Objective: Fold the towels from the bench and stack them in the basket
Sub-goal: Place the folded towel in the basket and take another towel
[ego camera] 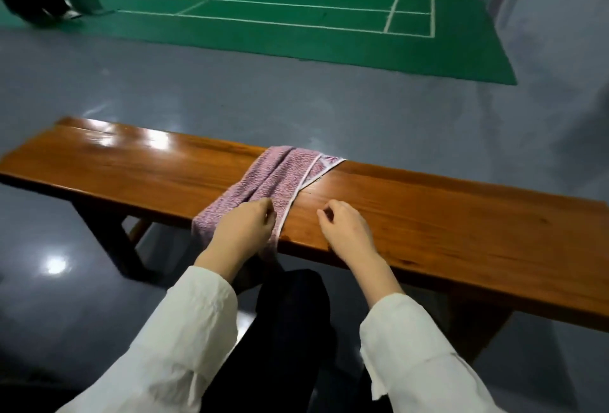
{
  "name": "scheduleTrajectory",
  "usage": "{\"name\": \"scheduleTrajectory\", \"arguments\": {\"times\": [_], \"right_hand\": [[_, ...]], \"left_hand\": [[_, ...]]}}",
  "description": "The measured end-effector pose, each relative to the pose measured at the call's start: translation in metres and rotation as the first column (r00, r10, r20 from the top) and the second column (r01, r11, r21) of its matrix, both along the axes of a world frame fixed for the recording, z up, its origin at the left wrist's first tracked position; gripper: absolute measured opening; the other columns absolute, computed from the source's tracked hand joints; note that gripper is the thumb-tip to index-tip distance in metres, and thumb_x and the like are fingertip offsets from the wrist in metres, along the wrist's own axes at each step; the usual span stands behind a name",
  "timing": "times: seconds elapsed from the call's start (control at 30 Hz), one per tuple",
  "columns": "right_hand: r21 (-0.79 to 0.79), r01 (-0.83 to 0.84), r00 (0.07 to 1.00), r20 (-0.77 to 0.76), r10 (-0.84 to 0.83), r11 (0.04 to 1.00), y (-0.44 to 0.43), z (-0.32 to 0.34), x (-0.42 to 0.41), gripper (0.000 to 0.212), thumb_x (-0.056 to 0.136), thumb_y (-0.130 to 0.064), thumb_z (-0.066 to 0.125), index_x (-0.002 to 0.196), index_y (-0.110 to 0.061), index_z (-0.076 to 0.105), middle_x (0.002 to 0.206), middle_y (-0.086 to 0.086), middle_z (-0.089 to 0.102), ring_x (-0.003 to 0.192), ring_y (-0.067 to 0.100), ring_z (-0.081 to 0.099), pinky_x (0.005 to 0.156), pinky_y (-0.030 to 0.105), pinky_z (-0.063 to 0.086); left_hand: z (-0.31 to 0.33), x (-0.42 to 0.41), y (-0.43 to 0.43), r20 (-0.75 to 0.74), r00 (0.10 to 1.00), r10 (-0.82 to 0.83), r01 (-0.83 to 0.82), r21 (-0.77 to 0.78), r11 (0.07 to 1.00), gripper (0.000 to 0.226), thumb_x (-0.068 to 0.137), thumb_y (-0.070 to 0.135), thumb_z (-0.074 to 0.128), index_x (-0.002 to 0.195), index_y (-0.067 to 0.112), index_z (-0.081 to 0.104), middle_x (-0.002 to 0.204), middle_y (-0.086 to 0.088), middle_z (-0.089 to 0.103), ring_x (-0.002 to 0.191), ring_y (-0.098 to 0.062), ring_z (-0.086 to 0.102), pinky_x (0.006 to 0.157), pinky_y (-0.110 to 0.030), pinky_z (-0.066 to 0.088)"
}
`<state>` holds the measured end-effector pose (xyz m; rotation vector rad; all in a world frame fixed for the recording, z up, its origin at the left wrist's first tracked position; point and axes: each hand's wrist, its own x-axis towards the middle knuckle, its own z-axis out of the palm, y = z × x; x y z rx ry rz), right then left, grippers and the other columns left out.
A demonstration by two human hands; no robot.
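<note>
At the left, the bench [99,162] is glossy lacquered wood, so cloth should slide on it easily. Near its middle lies the towel [280,172], a pink terry strip lying bunched and crooked across the seat. It runs from the far edge to the near edge, and its near end spills over the front of the bench. A white hem [309,178] runs along its right side.

The towel looks light, soft and limp. It will not hold a shape by itself and is likely to sag or twist if lifted by one point. The terry nap gives a sure hold, and nothing here is fragile.

The left hand [242,231] sits on the towel's near part at the bench edge. Its fingers are curled down into the cloth and seem to grip a gather of it. Whether the thumb closes underneath is hidden.

The right hand [346,231] is just beside the towel, over bare wood. Its fingers are loosely curled and it holds nothing.

The best place to take hold is probably the hem at the two near corners, one per hand. That would let the strip be pulled flat before folding. No basket is in view.
</note>
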<state>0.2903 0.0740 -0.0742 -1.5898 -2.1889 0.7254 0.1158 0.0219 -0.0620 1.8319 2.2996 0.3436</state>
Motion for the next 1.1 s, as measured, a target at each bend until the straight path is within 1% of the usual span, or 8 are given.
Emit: {"name": "scheduleTrajectory", "arguments": {"times": [0.2, 0.37, 0.47, 0.6, 0.67, 0.77, 0.9, 1.1], "right_hand": [[-0.051, -0.015, 1.0, 0.016, 0.016, 0.999, 0.026, -0.016, -0.056, 0.029, 0.098, -0.031, 0.045, 0.107, -0.01, 0.063, 0.114, 0.009, 0.062, 0.105, 0.028, 0.057, 0.084, 0.032, 0.042], [-0.088, 0.058, 0.996, 0.065, -0.052, 0.994, 0.043, -0.028, -0.091, 0.039, 0.098, -0.039, 0.045, 0.114, -0.006, 0.058, 0.114, 0.009, 0.056, 0.106, 0.027, 0.054, 0.084, 0.033, 0.042], [-0.091, 0.126, 0.989, 0.091, -0.117, 0.988, 0.052, -0.034, -0.106, 0.042, 0.095, -0.039, 0.052, 0.119, -0.004, 0.054, 0.118, 0.01, 0.054, 0.11, 0.027, 0.052, 0.087, 0.034, 0.042], [-0.105, 0.142, 0.987, 0.091, -0.132, 0.984, 0.06, -0.038, -0.118, 0.021, 0.094, -0.021, 0.054, 0.108, -0.006, 0.061, 0.11, 0.008, 0.059, 0.102, 0.025, 0.055, 0.081, 0.032, 0.042], [-0.223, 0.174, 0.976, -0.091, -0.198, 0.959, 0.063, -0.039, -0.118, 0.011, 0.093, -0.018, 0.054, 0.096, -0.009, 0.061, 0.095, 0.005, 0.061, 0.086, 0.021, 0.055, 0.069, 0.028, 0.039], [-0.484, 0.209, 0.752, -0.475, -0.456, 0.85, 0.061, -0.031, -0.113, 0.009, 0.092, -0.015, 0.054, 0.1, -0.01, 0.056, 0.089, 0.005, 0.059, 0.082, 0.019, 0.055, 0.072, 0.033, 0.043], [-0.664, 0.176, 0.515, -0.567, -0.643, 0.727, 0.057, -0.012, -0.096, 0.018, 0.091, -0.018, 0.057, 0.095, -0.002, 0.065, 0.086, 0.013, 0.068, 0.081, 0.027, 0.062, 0.075, 0.039, 0.049], [-0.66, 0.14, 0.259, -0.696, -0.67, 0.738, 0.044, 0.03, -0.038, 0.013, 0.091, -0.003, 0.054, 0.097, 0.003, 0.065, 0.105, 0.025, 0.067, 0.091, 0.035, 0.066, 0.09, 0.046, 0.051]], "left_hand": [[-0.009, -0.046, 0.021, -0.006, 0.998, 0.056, -0.055, 0.053, 0.997, 0.019, 0.096, 0.026, 0.046, 0.101, 0.012, 0.057, 0.107, -0.011, 0.062, 0.097, -0.031, 0.058, 0.07, -0.034, 0.041], [-0.027, -0.083, 0.039, 0.075, 0.98, 0.182, -0.191, 0.136, 0.972, 0.031, 0.097, 0.025, 0.048, 0.123, 0.008, 0.051, 0.12, -0.013, 0.053, 0.109, -0.03, 0.049, 0.087, -0.04, 0.041], [-0.042, -0.092, 0.046, 0.088, 0.969, 0.233, -0.233, -0.004, 0.972, 0.046, 0.095, 0.034, 0.053, 0.129, 0.005, 0.045, 0.126, -0.016, 0.051, 0.115, -0.033, 0.046, 0.096, -0.043, 0.038], [-0.046, -0.087, 0.053, 0.299, 0.929, 0.216, -0.182, -0.137, 0.974, 0.035, 0.083, 0.038, 0.066, 0.104, 0.011, 0.057, 0.102, -0.008, 0.065, 0.095, -0.027, 0.06, 0.074, -0.033, 0.045], [-0.041, -0.081, 0.054, 0.442, 0.879, 0.181, -0.13, -0.144, 0.981, 0.025, 0.078, 0.036, 0.067, 0.09, 0.016, 0.062, 0.088, -0.001, 0.069, 0.084, -0.02, 0.063, 0.065, -0.027, 0.042], [-0.025, -0.066, 0.049, 0.748, 0.652, 0.128, -0.155, -0.034, 0.987, 0.018, 0.073, 0.031, 0.06, 0.083, 0.017, 0.064, 0.073, 0.013, 0.069, 0.071, -0.001, 0.06, 0.059, -0.013, 0.045], [-0.008, -0.034, 0.046, 0.964, 0.261, 0.052, -0.233, 0.011, 0.972, 0.009, 0.09, 0.001, 0.058, 0.096, 0.008, 0.057, 0.076, 0.004, 0.068, 0.06, 0.005, 0.063, 0.053, -0.009, 0.045], [0.011, -0.014, 0.049, 0.889, 0.443, -0.113, -0.239, 0.239, 0.941, 0.017, 0.091, 0.015, 0.062, 0.107, 0.014, 0.056, 0.091, 0.013, 0.062, 0.081, 0.008, 0.06, 0.066, -0.005, 0.042]]}}
